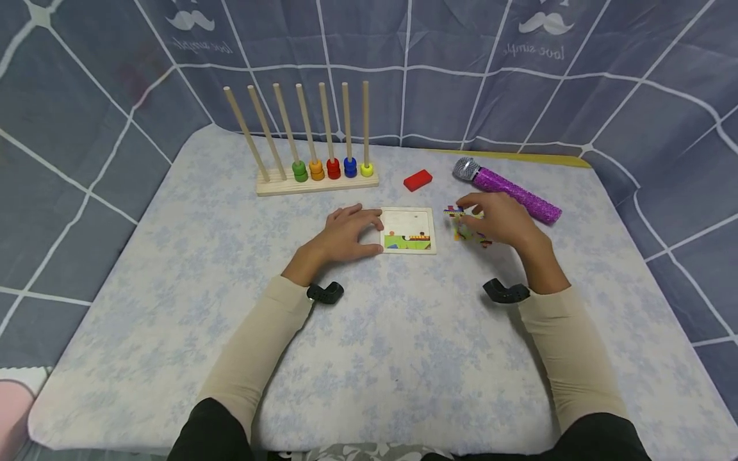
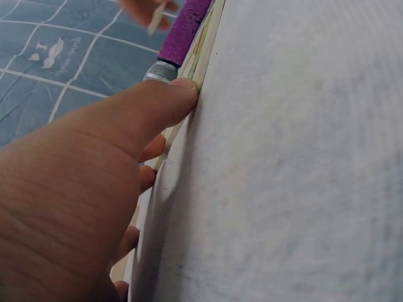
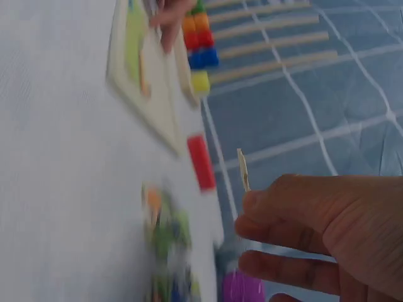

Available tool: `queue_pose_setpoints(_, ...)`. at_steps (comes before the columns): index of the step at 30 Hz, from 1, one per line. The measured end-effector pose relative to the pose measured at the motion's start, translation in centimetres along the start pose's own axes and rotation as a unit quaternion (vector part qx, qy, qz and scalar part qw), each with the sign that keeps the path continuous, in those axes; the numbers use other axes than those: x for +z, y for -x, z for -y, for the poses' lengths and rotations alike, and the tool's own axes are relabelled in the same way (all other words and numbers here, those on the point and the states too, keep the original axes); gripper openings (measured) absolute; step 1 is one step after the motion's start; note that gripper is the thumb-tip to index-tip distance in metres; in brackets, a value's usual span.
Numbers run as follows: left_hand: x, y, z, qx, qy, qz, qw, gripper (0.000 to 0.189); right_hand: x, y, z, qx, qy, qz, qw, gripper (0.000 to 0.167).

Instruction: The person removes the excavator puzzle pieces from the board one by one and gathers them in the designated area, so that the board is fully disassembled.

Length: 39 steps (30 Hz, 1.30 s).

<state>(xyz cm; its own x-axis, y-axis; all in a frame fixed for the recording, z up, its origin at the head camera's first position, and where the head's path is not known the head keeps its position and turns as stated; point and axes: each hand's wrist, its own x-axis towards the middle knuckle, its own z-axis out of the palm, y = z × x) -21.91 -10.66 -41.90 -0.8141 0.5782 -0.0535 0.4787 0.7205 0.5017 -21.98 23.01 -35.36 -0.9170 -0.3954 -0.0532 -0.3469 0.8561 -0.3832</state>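
Observation:
A small wooden puzzle board [image 1: 407, 221] lies flat, its picture partly filled with green along the bottom. My left hand [image 1: 348, 235] rests at its left side, fingers loosely spread. The left thumb touches the board's near edge [image 2: 203, 69] in the left wrist view. Right of the board, my right hand [image 1: 498, 218] pinches a thin puzzle piece [image 3: 244, 168] between thumb and fingertips, raised over the table and seen edge-on. Beneath that hand lie several loose, colourful puzzle pieces [image 3: 165, 220], blurred in the right wrist view and partly covered by the hand in the head view.
A wooden peg stand [image 1: 317, 186] with coloured rings stands at the back left. A red block [image 1: 418, 180] lies behind the board. Beyond my right hand is a glittery purple microphone [image 1: 519, 195]. Tiled-pattern cloth [image 1: 438, 96] hangs along the table's back edge.

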Motion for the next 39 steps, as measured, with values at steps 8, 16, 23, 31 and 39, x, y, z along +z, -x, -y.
queue_pose_setpoints(8,0.0,-0.1,0.1,0.003,0.002,0.001,1.0,0.041,-0.8,5.2,-5.9,0.077,-0.002,-0.002,0.997,0.037)
queue_pose_setpoints(16,0.0,-0.1,0.1,0.001,0.004,0.004,1.0,0.041,-0.5,6.6,-7.3,0.095,0.042,0.025,0.9943,0.031)
queue_pose_setpoints(23,-0.1,-0.1,0.1,-0.003,-0.001,0.005,1.0,0.041,-0.1,6.3,-7.1,0.072,0.084,0.014,0.9938,0.025)
queue_pose_setpoints(31,0.1,0.0,0.1,0.003,0.002,0.001,1.0,0.041,0.5,6.0,-6.8,0.064,0.084,-0.004,0.9944,0.017)
queue_pose_setpoints(39,0.1,-0.1,0.1,0.001,0.0,0.002,1.0,0.041,0.7,5.9,-6.9,0.064,0.077,-0.024,0.9947,0.017)
